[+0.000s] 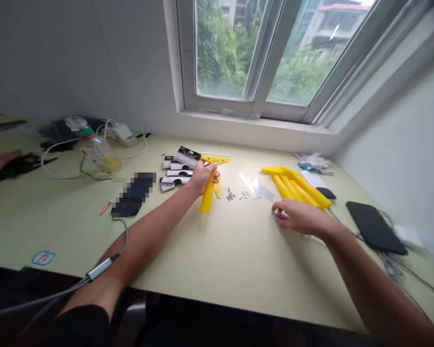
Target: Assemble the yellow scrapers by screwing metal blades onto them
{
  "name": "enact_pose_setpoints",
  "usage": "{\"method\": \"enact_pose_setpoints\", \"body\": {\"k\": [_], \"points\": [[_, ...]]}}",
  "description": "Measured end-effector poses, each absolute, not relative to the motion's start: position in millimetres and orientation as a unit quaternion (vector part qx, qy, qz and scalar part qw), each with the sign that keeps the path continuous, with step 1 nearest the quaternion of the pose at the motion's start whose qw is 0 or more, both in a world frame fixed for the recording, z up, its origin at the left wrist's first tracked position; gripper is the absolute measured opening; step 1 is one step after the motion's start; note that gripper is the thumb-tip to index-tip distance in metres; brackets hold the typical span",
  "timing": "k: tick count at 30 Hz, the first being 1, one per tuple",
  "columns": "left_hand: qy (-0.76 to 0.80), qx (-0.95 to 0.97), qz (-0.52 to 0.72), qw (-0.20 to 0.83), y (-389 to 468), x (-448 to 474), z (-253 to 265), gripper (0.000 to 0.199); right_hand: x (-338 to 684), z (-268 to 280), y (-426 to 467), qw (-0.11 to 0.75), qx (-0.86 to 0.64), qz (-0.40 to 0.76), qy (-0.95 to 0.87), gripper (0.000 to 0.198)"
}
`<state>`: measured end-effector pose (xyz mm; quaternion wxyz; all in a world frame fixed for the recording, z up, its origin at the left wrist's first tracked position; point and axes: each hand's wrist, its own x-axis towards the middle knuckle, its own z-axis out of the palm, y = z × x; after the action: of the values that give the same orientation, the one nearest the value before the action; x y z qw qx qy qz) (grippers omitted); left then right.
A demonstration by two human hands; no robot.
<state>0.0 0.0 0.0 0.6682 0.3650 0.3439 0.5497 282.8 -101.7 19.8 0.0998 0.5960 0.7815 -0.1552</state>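
My left hand (200,177) is closed around the handle of a yellow scraper (207,200), whose wide head points away from me with a thin metal strip along its far edge. Another yellow piece (219,188) lies partly hidden behind that hand. My right hand (299,217) is low over the table with its fingers curled on a small purple object (281,217); most of it is hidden. Between the hands lie small screws (230,194), a group of small nuts (244,193) and flat metal blades (255,187). Several yellow handles (298,189) rest beyond my right hand.
Black-and-white packaging cards (175,174) are stacked left of the scraper. A pixelated dark phone (135,195), an orange pen (106,207) and a plastic bottle (101,154) stand further left. Right are a black device (376,226) and white gloves (320,163). Another person's hand (2,163) shows far left.
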Motion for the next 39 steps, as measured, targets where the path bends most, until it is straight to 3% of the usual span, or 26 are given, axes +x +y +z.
{"method": "enact_pose_setpoints", "body": {"k": [4, 8, 11, 14, 18, 21, 29, 39], "points": [[0.340, 0.376, 0.547, 0.666, 3.8, 3.8, -0.1, 0.039, 289.5, 13.9, -103.6, 0.083, 0.577, -0.148, 0.799, 0.013], [0.338, 0.411, 0.530, 0.661, 11.7, 5.1, -1.3, 0.035, 288.3, 70.4, -104.5, 0.009, 0.526, -0.092, 0.846, 0.017], [0.355, 0.443, 0.516, 0.642, 16.3, 1.3, -1.0, 0.033, 286.5, 124.8, -105.6, -0.118, 0.499, -0.023, 0.858, 0.025], [0.376, 0.454, 0.506, 0.630, 16.8, -5.9, 1.5, 0.032, 281.7, 148.2, -101.6, -0.262, 0.531, -0.038, 0.805, 0.031], [0.377, 0.471, 0.479, 0.638, 12.4, -12.7, 4.0, 0.032, 261.9, 130.0, -83.4, -0.507, 0.463, -0.198, 0.700, 0.033], [0.374, 0.477, 0.473, 0.639, 8.5, -13.0, 3.1, 0.032, 245.9, 109.7, -68.5, -0.597, 0.437, -0.180, 0.648, 0.026], [0.377, 0.466, 0.478, 0.642, 6.8, -11.2, -1.5, 0.029, 252.9, 97.5, -54.6, -0.675, 0.434, -0.111, 0.586, 0.024], [0.376, 0.464, 0.469, 0.650, 4.6, -8.9, -2.8, 0.033, 252.6, 97.5, -57.0, -0.637, 0.463, -0.139, 0.601, 0.020]]}}
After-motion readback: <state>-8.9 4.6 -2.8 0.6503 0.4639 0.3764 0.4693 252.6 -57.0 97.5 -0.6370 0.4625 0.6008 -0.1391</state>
